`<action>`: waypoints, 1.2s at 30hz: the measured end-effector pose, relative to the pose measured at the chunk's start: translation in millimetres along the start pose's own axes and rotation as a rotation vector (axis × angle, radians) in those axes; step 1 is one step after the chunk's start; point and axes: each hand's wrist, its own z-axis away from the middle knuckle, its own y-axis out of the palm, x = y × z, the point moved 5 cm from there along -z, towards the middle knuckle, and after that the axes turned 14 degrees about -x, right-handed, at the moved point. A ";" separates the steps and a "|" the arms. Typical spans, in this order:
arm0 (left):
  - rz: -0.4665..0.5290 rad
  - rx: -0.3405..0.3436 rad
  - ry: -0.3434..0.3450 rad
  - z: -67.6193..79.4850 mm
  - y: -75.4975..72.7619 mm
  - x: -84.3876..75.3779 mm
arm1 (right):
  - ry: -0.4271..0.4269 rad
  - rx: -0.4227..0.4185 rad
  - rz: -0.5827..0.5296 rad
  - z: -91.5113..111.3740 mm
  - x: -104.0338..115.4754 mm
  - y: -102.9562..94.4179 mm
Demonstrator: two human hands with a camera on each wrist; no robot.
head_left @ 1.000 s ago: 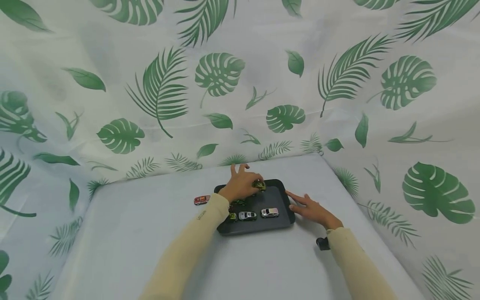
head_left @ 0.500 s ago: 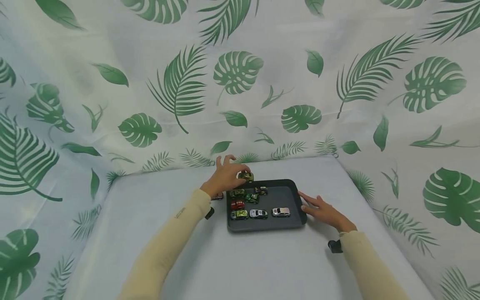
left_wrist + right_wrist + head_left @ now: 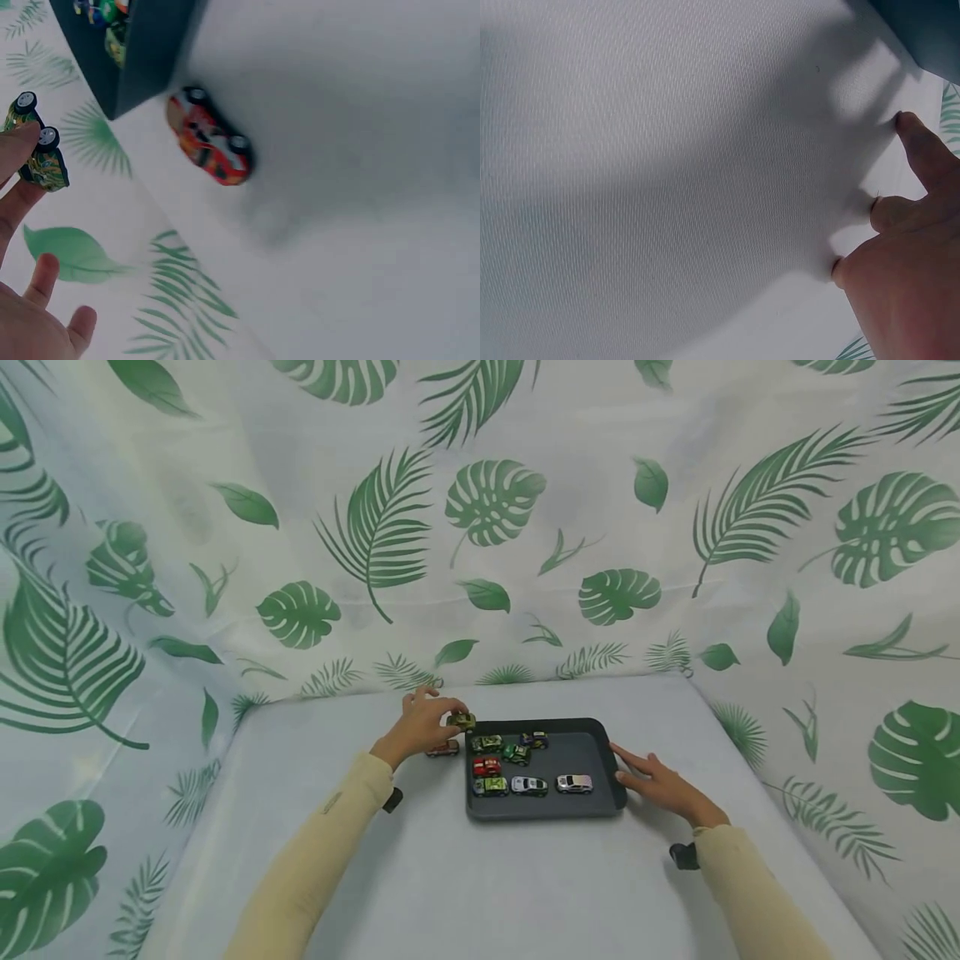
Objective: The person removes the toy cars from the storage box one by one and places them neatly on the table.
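Observation:
My left hand (image 3: 422,724) pinches a yellow-green toy car (image 3: 462,721) between thumb and fingers, just past the left rim of a dark grey tray (image 3: 545,810). The same toy car (image 3: 45,169) shows side-on in the left wrist view, wheels toward the camera, other fingers spread. Below that hand, a red-orange toy car (image 3: 210,139) sits on the table outside the tray. My right hand (image 3: 666,787) lies at the tray's right edge, fingers extended. In the right wrist view, that hand (image 3: 907,240) has several fingertips down on the white surface near the tray's corner.
Inside the tray stand a silver-pink car (image 3: 574,784), a silver police-style car (image 3: 529,786), a lime-green car (image 3: 491,787), a red car (image 3: 486,767), a green car (image 3: 516,754), a camouflage car (image 3: 487,743) and a blue car (image 3: 534,740). A leaf-print cloth (image 3: 517,585) hangs behind the white table (image 3: 547,893).
My left hand has lifted the yellow-green car from over the tray and carried it left past the rim. The right hand stays at the tray's right edge. The head view has shifted left.

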 end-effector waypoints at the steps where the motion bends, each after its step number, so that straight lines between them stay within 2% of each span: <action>1: 0.007 0.001 -0.010 3.3 0.3 3.4 | 0.002 -0.003 0.004 0.4 1.1 -1.0; 4: 0.025 0.002 -0.044 13.3 1.6 13.5 | -0.011 0.008 -0.007 2.3 7.8 -4.9; 7: 0.019 0.001 -0.072 22.8 5.1 22.9 | -0.026 -0.011 -0.036 1.1 4.5 -8.5; 12: -0.028 0.011 -0.119 38.2 18.1 35.6 | -0.034 -0.007 -0.064 0.4 1.0 -11.0; 16: -0.047 0.030 -0.145 49.0 30.8 39.3 | -0.003 -0.004 -0.046 1.7 3.6 -10.6; 24: -0.071 0.043 -0.138 62.1 42.7 33.8 | 0.021 -0.004 -0.012 2.6 7.6 -3.4; 30: -0.114 0.010 -0.097 65.3 47.7 34.9 | 0.025 -0.006 -0.031 2.0 7.3 -0.8; 36: -0.089 -0.015 -0.064 68.8 44.0 34.5 | 0.023 -0.001 -0.031 1.8 5.9 2.4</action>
